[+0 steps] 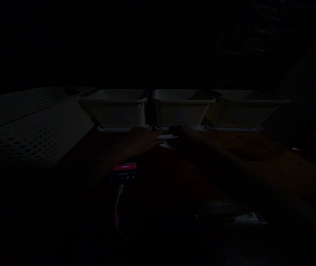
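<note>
The scene is very dark. My left hand [143,140] and my right hand [181,133] meet at a small white object [167,137] on the wooden table [258,155], right in front of the middle tub [181,109]. Both hands touch or hold the white object. Their fingers are too dark to make out. A left tub [117,109] and a right tub [241,111] stand in the same row behind my hands.
A phone [124,170] with a lit red bar lies under my left forearm, with a white cable [117,203] plugged in. A perforated white panel [22,125] lies at the left. Something pale [251,218] sits near the front right.
</note>
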`<state>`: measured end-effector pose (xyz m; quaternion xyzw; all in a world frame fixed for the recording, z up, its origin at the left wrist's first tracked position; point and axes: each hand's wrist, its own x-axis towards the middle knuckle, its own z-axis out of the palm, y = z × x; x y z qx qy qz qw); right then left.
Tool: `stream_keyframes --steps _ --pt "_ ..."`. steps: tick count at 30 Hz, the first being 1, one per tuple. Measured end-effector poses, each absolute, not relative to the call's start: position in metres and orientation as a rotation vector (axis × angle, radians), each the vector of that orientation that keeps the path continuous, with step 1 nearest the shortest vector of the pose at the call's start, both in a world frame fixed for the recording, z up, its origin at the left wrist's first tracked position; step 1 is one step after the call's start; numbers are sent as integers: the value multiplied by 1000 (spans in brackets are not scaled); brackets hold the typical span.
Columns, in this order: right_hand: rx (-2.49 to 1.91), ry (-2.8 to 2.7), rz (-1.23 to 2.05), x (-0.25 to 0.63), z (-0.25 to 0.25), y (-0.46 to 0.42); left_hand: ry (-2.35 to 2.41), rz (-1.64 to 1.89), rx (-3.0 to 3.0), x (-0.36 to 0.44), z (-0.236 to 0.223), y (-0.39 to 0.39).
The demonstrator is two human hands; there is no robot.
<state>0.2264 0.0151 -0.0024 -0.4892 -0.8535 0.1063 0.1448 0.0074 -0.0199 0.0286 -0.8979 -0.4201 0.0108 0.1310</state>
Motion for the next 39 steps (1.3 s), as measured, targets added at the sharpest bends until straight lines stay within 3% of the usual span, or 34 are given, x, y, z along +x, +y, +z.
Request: stream_keyframes --steps 25,39 --pt "-1539 -2398 275 262 -6 32 -1182 67 -2636 5 19 -14" --pt "-1556 -2444 461 257 -5 29 -1196 67 -2648 5 18 -13"
